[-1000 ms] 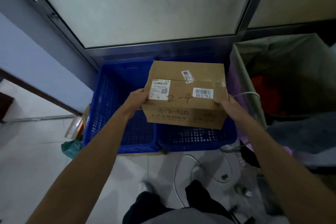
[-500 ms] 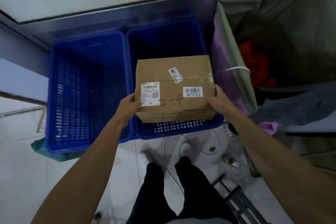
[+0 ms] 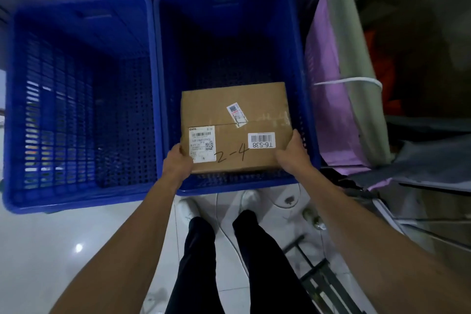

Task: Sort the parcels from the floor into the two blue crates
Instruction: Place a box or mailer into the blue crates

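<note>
A brown cardboard parcel (image 3: pixel 234 120), marked "2-4" with a barcode label "T6-538", sits low inside the right blue crate (image 3: pixel 309 120), near its front wall. My left hand (image 3: pixel 178 162) grips the parcel's near left corner and my right hand (image 3: pixel 293 153) grips its near right corner. The left blue crate (image 3: pixel 153 84) stands beside it, touching, with nothing visible inside. Whether the parcel rests on the crate floor I cannot tell.
A purple and grey bag-lined bin (image 3: pixel 336 79) with orange contents stands right of the crates. Grey cloth and a metal frame (image 3: pixel 318 278) lie at the lower right. White cables run over the tiled floor (image 3: pixel 51 250) by my feet.
The parcel has gone down from above the crates into the right crate, both hands still on it. My view has tilted downward and closer to the crates.
</note>
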